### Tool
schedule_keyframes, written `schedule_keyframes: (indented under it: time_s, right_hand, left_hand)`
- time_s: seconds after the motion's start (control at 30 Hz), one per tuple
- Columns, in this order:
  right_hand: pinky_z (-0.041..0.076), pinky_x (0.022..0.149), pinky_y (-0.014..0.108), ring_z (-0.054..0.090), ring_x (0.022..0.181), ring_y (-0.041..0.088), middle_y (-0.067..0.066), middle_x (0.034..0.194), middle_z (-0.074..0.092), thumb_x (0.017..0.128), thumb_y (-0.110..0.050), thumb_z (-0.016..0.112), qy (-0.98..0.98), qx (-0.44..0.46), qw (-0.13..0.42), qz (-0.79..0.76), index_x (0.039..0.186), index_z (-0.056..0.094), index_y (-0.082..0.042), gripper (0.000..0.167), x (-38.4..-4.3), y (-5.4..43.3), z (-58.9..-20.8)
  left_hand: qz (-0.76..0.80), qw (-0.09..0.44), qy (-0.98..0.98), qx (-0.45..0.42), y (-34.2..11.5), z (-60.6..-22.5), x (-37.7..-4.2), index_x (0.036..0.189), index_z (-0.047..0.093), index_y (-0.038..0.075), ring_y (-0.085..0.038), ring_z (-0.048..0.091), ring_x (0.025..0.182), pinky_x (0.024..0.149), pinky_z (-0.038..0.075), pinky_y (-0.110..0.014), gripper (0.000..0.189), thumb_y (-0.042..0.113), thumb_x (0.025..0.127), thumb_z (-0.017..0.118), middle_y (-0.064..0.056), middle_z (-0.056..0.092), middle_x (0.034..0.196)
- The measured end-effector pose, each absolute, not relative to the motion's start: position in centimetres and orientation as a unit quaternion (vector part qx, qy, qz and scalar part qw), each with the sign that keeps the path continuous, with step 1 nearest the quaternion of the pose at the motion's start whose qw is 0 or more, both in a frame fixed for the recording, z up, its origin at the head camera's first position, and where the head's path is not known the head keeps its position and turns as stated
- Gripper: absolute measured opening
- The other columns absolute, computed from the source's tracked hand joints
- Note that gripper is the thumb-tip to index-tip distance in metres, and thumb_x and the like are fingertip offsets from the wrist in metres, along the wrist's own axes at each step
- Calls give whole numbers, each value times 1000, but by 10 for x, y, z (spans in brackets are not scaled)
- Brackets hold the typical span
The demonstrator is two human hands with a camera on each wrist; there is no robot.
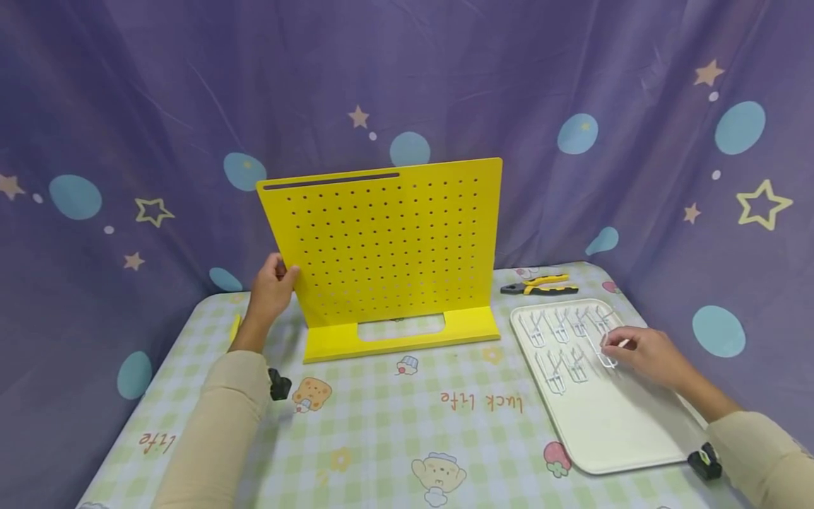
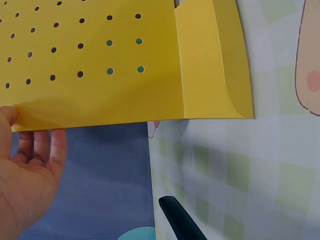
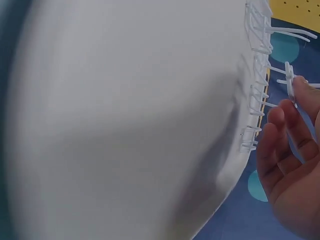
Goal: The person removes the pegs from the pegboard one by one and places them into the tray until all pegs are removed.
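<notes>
A yellow pegboard (image 1: 389,249) stands upright on the table, its foot toward me. My left hand (image 1: 270,291) grips its left edge; in the left wrist view the thumb lies on the front and the fingers (image 2: 58,150) are behind. Over the white tray (image 1: 629,445) at the right, my right hand (image 1: 651,359) pinches a white wire pegboard hook (image 1: 608,360) between thumb and fingertips. The right wrist view shows this hook (image 3: 289,82) raised off the tray. Several more hooks (image 1: 555,382) lie in rows at the tray's far end.
Pliers (image 1: 540,286) with yellow and black handles lie behind the tray. A small yellow piece (image 1: 235,327) is at the table's left edge, beside the left forearm. A checked cloth (image 1: 381,431) covers the table, and a purple curtain (image 1: 305,63) hangs behind it.
</notes>
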State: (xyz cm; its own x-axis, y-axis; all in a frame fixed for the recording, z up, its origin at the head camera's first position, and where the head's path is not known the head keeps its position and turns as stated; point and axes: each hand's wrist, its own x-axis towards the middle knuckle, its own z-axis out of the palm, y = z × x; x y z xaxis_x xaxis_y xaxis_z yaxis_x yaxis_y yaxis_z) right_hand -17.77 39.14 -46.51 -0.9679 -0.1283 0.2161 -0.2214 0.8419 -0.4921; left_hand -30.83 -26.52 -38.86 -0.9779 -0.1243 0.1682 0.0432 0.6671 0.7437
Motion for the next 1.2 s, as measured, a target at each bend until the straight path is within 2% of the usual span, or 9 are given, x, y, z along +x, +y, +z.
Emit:
schedule_keyframes:
  time_s: [0.2, 0.3, 0.33, 0.47, 0.53, 0.57, 0.77, 1.0, 1.2]
  right_hand:
    - [41, 61, 22, 53, 65, -6, -8, 81, 71, 86, -18, 79, -956, 101, 76, 266, 83, 73, -19, 6, -175, 394, -476]
    - [41, 79, 30, 53, 65, -6, -11, 80, 71, 86, -17, 79, -955, 110, 77, 264, 81, 73, -20, 8, -177, 396, -482]
    - [40, 80, 31, 53, 65, -6, -12, 80, 71, 86, -17, 79, -956, 113, 77, 260, 81, 72, -22, 9, -177, 397, -484]
    - [41, 77, 30, 50, 65, -6, -14, 78, 68, 87, -17, 79, -953, 127, 76, 264, 80, 70, -26, 15, -176, 398, -488]
    - [39, 62, 22, 48, 65, -6, -16, 78, 67, 87, -16, 79, -953, 137, 83, 256, 80, 70, -26, 16, -175, 399, -489]
    - [40, 60, 21, 47, 65, -6, -16, 77, 66, 86, -15, 80, -952, 144, 88, 256, 79, 69, -26, 17, -175, 399, -490]
    - [42, 62, 22, 47, 69, -9, -14, 77, 67, 82, -9, 81, -952, 170, 119, 224, 81, 71, -24, 18, -175, 402, -492]
    - [44, 63, 23, 48, 70, -10, -12, 79, 68, 82, -8, 81, -956, 177, 117, 205, 84, 71, -22, 16, -177, 403, -492]
    - [44, 63, 25, 50, 69, -9, -9, 81, 70, 83, -7, 79, -962, 159, 107, 193, 90, 73, -19, 15, -173, 406, -489]
  left_hand:
    - [-414, 91, -905, 34, -266, -388, -308, 132, 43, 9, -31, 56, 97, 83, 48, -38, 37, 37, 108, 45, -13, 50, 109]
    - [-415, 90, -905, 31, -265, -387, -307, 132, 43, 9, -31, 56, 96, 82, 48, -37, 37, 37, 108, 45, -13, 50, 108]
    - [-414, 90, -905, 31, -265, -387, -307, 132, 43, 8, -31, 56, 96, 82, 48, -37, 37, 37, 108, 44, -13, 50, 107]
    - [-415, 85, -905, 30, -264, -387, -307, 132, 43, 9, -30, 56, 97, 82, 48, -37, 38, 38, 108, 44, -12, 50, 107]
    - [-415, 84, -905, 31, -264, -386, -307, 132, 43, 9, -31, 57, 98, 83, 49, -38, 38, 38, 108, 45, -13, 50, 108]
    - [-415, 84, -905, 31, -263, -386, -307, 133, 43, 9, -31, 57, 98, 84, 49, -38, 38, 38, 108, 45, -12, 50, 108]
    - [-415, 85, -905, 30, -263, -386, -308, 133, 42, 9, -32, 56, 99, 84, 49, -39, 38, 37, 108, 44, -13, 48, 108]
    - [-401, 103, -910, 35, -262, -389, -308, 129, 43, 8, -30, 54, 93, 78, 45, -37, 35, 36, 108, 45, -13, 50, 105]
    - [-373, 99, -922, 28, -261, -386, -304, 134, 43, 6, -34, 54, 102, 83, 46, -43, 39, 35, 108, 44, -18, 54, 118]
